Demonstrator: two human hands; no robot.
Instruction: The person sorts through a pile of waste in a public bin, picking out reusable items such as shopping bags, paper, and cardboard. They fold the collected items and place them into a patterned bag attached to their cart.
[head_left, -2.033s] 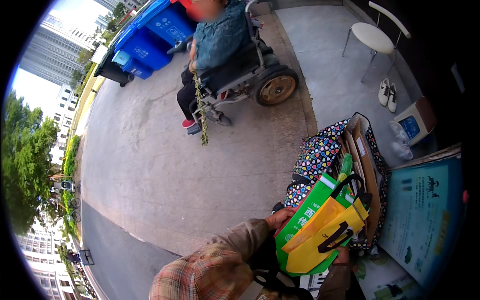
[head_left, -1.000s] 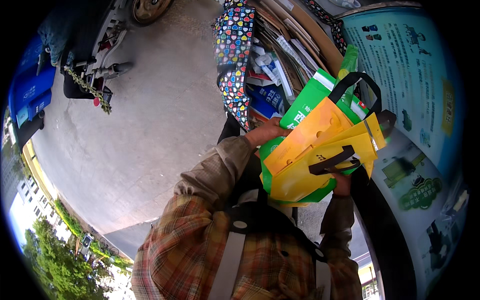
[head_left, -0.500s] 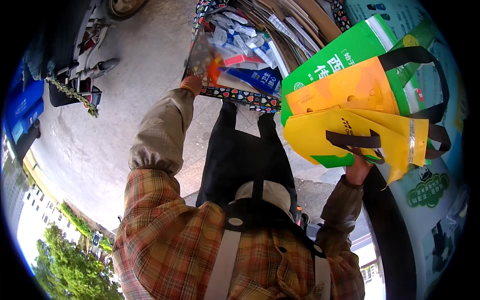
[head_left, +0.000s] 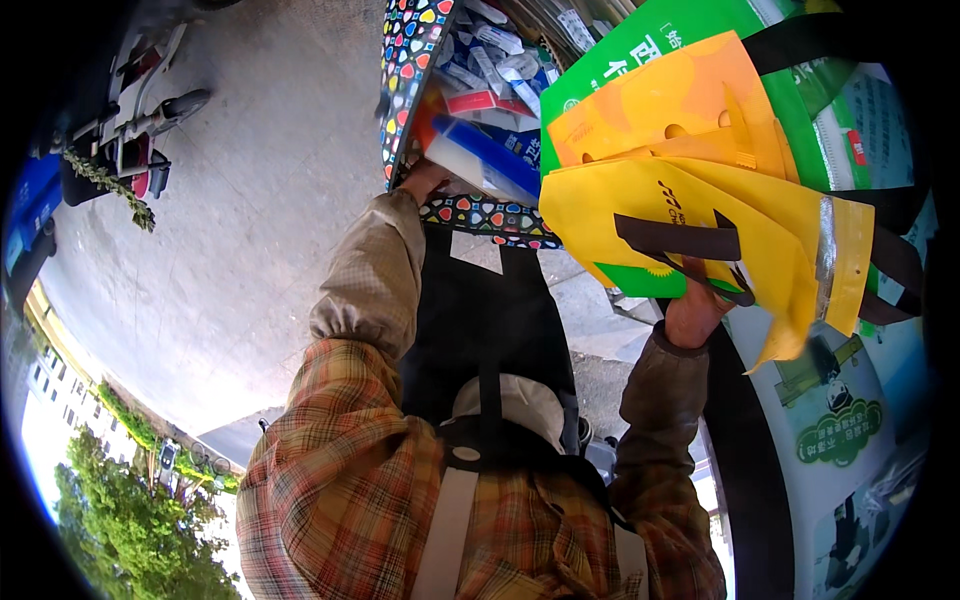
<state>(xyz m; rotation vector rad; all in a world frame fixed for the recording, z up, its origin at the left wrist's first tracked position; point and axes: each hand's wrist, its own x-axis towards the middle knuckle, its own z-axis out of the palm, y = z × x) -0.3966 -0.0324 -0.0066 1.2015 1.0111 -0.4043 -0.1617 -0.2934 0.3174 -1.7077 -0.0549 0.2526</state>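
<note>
My right hand (head_left: 697, 312) is closed on a bundle of flat carrier bags, its fingers partly hidden behind their straps. The bundle has yellow bags (head_left: 600, 220) in front, an orange bag (head_left: 640, 110) behind them and a green bag (head_left: 610, 65) at the back, with dark brown handles. My left hand (head_left: 425, 180) grips the near left corner of a big black bag with a colourful heart print (head_left: 480, 214); its fingertips are hidden inside the rim. In that bag lie a blue and white packet (head_left: 485, 150), small crumpled packages (head_left: 500, 65) and flattened cardboard.
To the right stands a pale printed bin or panel (head_left: 850, 400) with a dark edge. A bicycle-like vehicle (head_left: 150, 120) and a blue wheeled bin (head_left: 30, 215) are at the left on grey paving (head_left: 250, 200). My black apron (head_left: 480, 310) hangs below the bag.
The heart-print bag's left side now shows wider. My left hand has shifted right along with its corner, fingers further inside. The carrier bags have moved slightly left, still in my right hand.
</note>
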